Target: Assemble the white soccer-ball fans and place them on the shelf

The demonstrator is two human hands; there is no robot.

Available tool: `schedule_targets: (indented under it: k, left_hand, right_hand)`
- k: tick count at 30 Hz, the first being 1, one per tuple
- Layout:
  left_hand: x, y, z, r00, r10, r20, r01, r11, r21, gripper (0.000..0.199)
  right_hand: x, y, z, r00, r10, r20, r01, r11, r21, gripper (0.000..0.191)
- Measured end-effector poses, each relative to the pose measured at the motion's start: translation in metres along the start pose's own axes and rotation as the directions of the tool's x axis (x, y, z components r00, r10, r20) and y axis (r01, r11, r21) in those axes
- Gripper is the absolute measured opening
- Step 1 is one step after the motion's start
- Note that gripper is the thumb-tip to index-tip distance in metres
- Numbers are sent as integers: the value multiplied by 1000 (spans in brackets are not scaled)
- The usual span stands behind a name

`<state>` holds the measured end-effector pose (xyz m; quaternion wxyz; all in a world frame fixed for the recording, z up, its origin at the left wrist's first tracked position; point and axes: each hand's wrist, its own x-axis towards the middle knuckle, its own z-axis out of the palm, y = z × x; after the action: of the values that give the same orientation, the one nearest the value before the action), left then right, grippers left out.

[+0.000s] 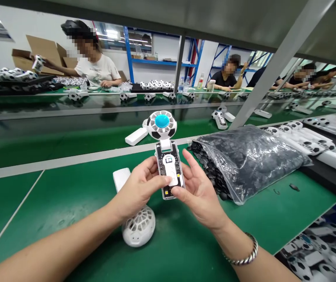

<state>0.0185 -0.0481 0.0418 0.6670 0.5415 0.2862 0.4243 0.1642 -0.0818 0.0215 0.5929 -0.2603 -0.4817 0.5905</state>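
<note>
A small handheld device (170,160) stands upright between my hands, with a soccer-ball-patterned round head, a blue centre and a clear-edged body with black circuit board showing. My left hand (140,184) grips its left side, thumb on the white button panel. My right hand (199,192) touches its lower right edge with the thumb, its index finger raised. Beneath my left hand and forearm lies a white unit (140,227) with a webbed round head; its white body is partly hidden by that hand.
A clear plastic bag (250,160) of black pieces lies to the right. Behind runs a green conveyor (68,137) with more devices. A grey post (282,62) slants down at the right. Several people sit across. A bin of ball-patterned parts (317,250) is at lower right.
</note>
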Motion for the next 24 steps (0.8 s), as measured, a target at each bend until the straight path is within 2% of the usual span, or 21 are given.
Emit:
schedule_targets:
  k: [5,7,9,11,12,14,17,19,21,24]
  left_hand:
    - [-1,-1,4,1000,-26,-13,25,998,-54,37]
    - [3,0,0,998,-52,-45,47,994,-97,34]
    - [17,4,-14,991,-57,-122,42,991,-123,29]
    - [38,13,-42,966,-20,-257,-3,996,-91,22]
    - [51,18,-61,937,8,-348,-23,999,-37,19]
    - [76,28,-103,901,35,-432,-20,999,41,17]
    - [100,34,-166,845,6,-534,89,984,152,16]
    - [105,29,-198,797,-33,-603,205,954,219,20]
    - [106,18,-219,757,-48,-652,290,918,270,25]
    - [108,2,-234,733,-43,-678,354,876,327,28]
  right_hand:
    - [0,2,0,1000,2,27,-1,998,-56,76]
    - [0,4,-1,999,-46,4,46,977,-209,72]
    - [-1,7,-4,990,-138,-30,110,885,-453,70]
    - [1,8,-9,978,-203,-45,125,748,-652,66]
    - [2,9,-11,976,-213,-46,118,694,-710,64]
    - [4,9,-15,975,-214,-53,96,628,-772,57]
    - [9,10,-21,971,-233,-48,85,529,-845,50]
    - [12,10,-28,964,-263,-47,74,432,-899,45]
    - [15,10,-38,949,-312,-53,43,293,-955,41]
    - [20,11,-59,926,-371,-74,-56,58,-997,40]
